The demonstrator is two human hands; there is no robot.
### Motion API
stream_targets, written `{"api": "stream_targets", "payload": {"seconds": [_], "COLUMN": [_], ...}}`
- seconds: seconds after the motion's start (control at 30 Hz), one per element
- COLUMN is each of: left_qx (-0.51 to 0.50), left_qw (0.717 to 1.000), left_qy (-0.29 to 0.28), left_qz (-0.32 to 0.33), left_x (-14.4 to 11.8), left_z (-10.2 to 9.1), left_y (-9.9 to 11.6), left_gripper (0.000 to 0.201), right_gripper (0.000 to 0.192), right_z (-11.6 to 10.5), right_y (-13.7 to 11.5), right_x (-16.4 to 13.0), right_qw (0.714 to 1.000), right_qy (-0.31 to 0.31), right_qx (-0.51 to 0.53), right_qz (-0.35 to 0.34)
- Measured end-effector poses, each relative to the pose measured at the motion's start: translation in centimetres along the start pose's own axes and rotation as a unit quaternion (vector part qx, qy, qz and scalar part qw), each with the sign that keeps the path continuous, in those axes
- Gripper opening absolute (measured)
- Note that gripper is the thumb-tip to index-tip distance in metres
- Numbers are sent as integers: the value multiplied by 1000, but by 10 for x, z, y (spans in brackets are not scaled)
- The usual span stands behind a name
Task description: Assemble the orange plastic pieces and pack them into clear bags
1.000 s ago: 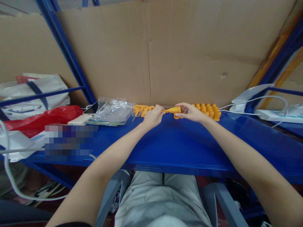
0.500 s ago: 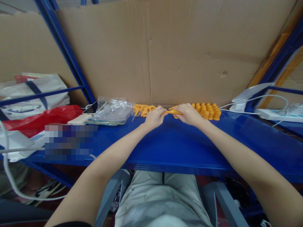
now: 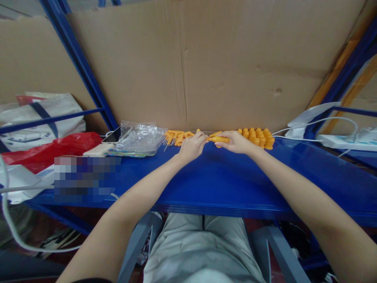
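At the far edge of the blue table (image 3: 224, 177), toward 12 o'clock, the left hand (image 3: 192, 146) and the right hand (image 3: 235, 142) are both closed on a small orange plastic piece (image 3: 218, 139), one pinching each end; it looks light, rigid and smooth, so a fingertip pinch at the ends should suit it. A loose orange heap (image 3: 176, 137) lies at its 9 o'clock, and upright orange pieces (image 3: 259, 136) stand in rows at its 3 o'clock; a clear plastic bag (image 3: 138, 137) rests further left.

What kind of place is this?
Probably a small workshop or stockroom bench: a blue metal shelf, a brown cardboard sheet behind it, and rows of small orange plastic parts that both hands work beside.
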State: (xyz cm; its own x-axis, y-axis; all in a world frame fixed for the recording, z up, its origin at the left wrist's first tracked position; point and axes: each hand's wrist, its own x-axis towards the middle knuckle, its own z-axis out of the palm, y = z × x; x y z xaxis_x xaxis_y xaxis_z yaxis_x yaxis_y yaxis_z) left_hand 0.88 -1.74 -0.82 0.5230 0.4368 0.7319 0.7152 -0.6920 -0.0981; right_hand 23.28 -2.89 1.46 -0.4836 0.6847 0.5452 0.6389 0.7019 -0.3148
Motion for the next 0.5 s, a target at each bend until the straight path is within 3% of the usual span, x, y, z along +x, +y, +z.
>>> {"api": "stream_targets", "payload": {"seconds": [0.33, 0.5], "left_qx": [-77, -67], "left_qw": [994, 991], "left_qy": [-29, -49], "left_qz": [-74, -106], "left_x": [4, 4], "left_z": [5, 3], "left_y": [-8, -11], "left_gripper": [19, 35], "right_gripper": [40, 36], "right_z": [4, 3], "right_y": [22, 27], "right_x": [1, 2], "right_qw": [998, 998], "right_qy": [24, 50], "right_qx": [38, -10], "right_qz": [32, 33]}}
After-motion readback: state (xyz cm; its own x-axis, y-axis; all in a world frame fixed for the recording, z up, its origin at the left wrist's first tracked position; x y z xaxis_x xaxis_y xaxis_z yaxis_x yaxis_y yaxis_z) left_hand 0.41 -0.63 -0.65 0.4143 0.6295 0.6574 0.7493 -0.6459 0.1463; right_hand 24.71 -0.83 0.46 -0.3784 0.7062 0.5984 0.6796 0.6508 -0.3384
